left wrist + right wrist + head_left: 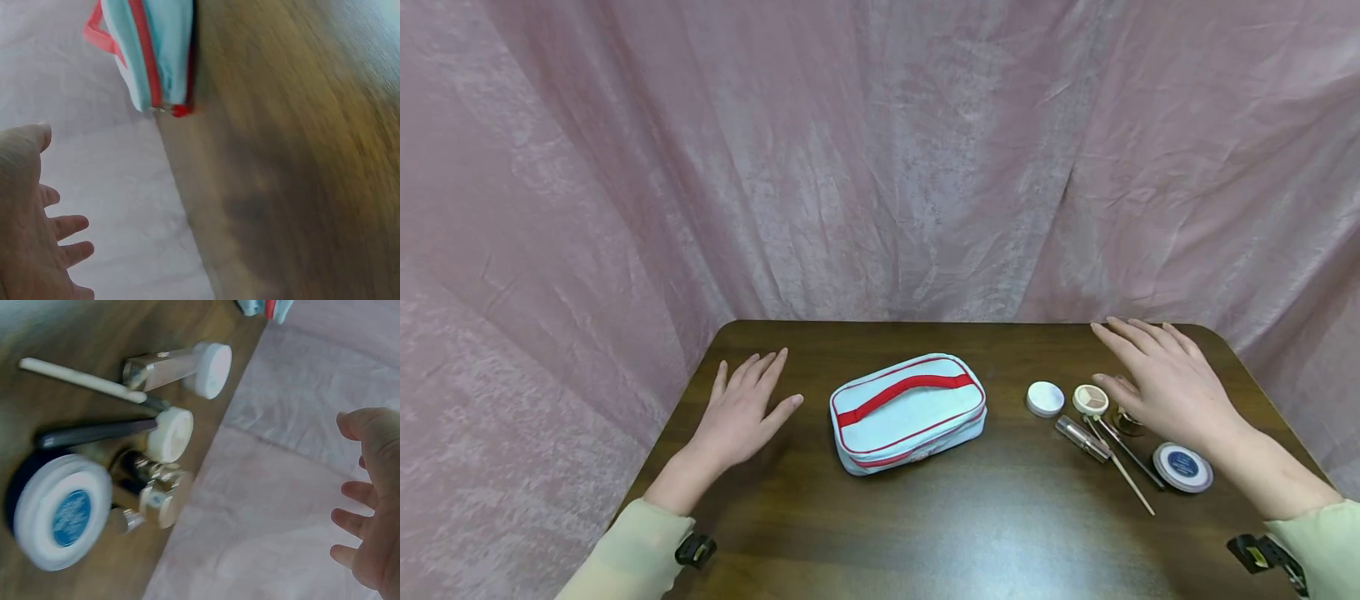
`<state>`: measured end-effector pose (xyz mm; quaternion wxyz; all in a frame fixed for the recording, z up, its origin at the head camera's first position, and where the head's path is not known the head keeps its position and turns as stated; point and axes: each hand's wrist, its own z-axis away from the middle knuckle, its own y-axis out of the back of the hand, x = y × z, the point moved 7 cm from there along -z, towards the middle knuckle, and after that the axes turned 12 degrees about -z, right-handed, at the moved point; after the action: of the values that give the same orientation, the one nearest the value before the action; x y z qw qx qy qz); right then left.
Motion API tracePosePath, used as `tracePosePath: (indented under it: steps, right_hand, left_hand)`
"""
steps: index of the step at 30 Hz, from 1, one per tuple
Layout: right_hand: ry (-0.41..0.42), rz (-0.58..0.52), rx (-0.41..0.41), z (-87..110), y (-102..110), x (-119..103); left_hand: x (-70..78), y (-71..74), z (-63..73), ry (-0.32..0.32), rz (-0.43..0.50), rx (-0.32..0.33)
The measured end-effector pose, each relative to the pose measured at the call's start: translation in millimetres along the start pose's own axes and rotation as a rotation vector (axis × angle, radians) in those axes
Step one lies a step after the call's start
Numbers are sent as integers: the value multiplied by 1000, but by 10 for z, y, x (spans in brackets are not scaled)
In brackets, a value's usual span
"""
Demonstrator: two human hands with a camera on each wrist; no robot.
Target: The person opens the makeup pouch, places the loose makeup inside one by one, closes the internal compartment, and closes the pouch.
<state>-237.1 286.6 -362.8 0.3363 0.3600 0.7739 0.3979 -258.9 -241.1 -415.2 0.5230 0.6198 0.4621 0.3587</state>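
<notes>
A light-blue zippered pouch [910, 417] with red piping and a red carry strap [904, 397] lies on the table between the hands. My left hand [741, 417] hovers left of it, fingers spread and holding nothing. Over the far right of the table my right hand [1172, 383] is raised, fingers extended, above a group of cosmetics. Among these are a white round jar [1045, 399], a cream-coloured palette pot [1090, 400], a clear tube [1082, 439], a pale-handled brush [1126, 471], a dark stick [97, 433] and a round compact [1183, 467] with a blue label.
A gold-capped item [156, 487] stands beside the compact, partly hidden by my right hand in the head view. The brown wooden table [940, 533] has rounded far corners. Pink velvety cloth [880, 167] hangs behind it.
</notes>
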Motion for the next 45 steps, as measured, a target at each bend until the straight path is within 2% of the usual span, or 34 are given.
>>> tracePosePath:
  steps: [10,18,22,25,32,38,45]
  right_hand:
    - [113,-29,-24,-441,-63,-387]
    - [206,-52,-56,-768,-197,-765]
    - [264,-65,-55,-932,-288,-963]
    - [294,-73,-57,-1038,-374,-1097]
    - [314,-95,-118,-1205,-641,-1318]
    - [312,-89,-198,-1272,-891,-1473]
    - [326,-100,-295,-1264,-1238,-1562]
  left_hand:
    - [240,237,66,-35,72,69]
    - [397,278,157,-43,194,83]
    - [430,229,192,-38,241,85]
    - [421,137,207,-23,244,58]
    - [388,-17,236,4,244,8]
    - [389,-89,253,12,263,-7]
    - [350,-196,235,30,286,-25]
